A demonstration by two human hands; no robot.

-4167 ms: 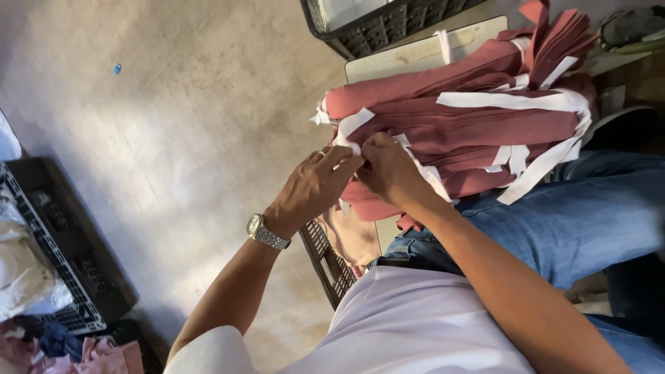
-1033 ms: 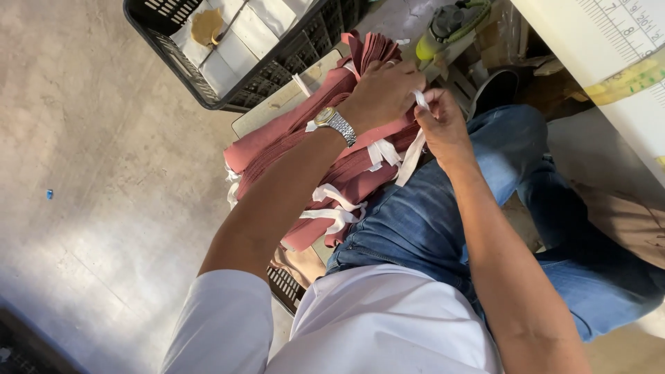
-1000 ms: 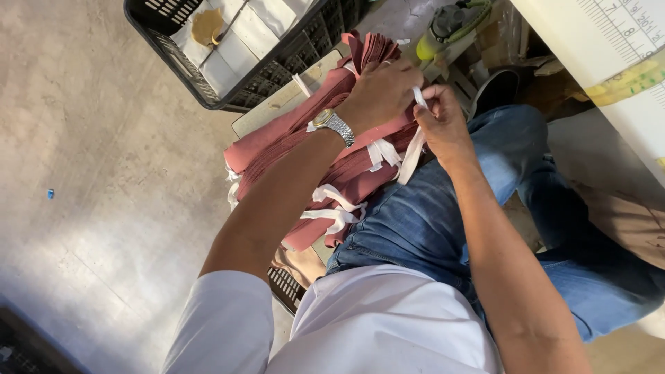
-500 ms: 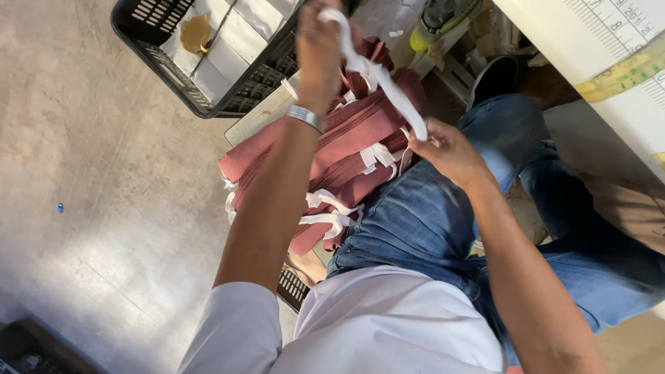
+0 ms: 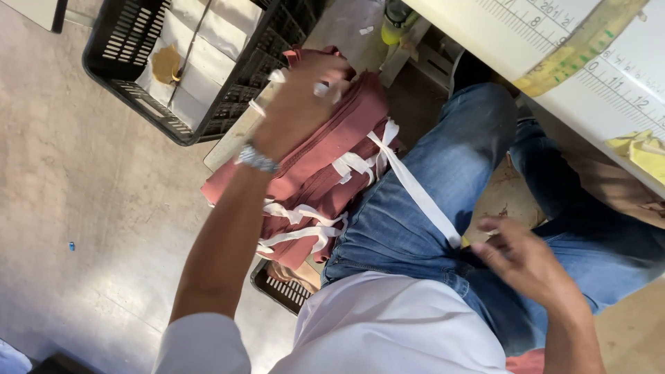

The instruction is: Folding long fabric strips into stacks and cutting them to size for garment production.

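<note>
1. We see bare floor (image 5: pixel 76 180) open to the left; the black crate (image 5: pixel 228 97) sits just past the bundle, and the white table edge (image 5: pixel 554 90) closes in the upper right.
2. The red fabric bundle (image 5: pixel 325 166) rests beside our left thigh, its long axis running from lower left to upper right.
3. Our left hand (image 5: pixel 301 104) is clamped on the bundle's top; half a second ago it was raised, lifting the strip.
4. Our right hand (image 5: pixel 523 256) pinches the white strip (image 5: pixel 415 190), now stretched diagonally across the jeans (image 5: pixel 443 173).

Two hands (image 5: pixel 298 104) (image 5: pixel 523 260), one black crate (image 5: pixel 118 66), one wristwatch (image 5: pixel 258 158), one red cloth stack (image 5: pixel 312 180)
</note>
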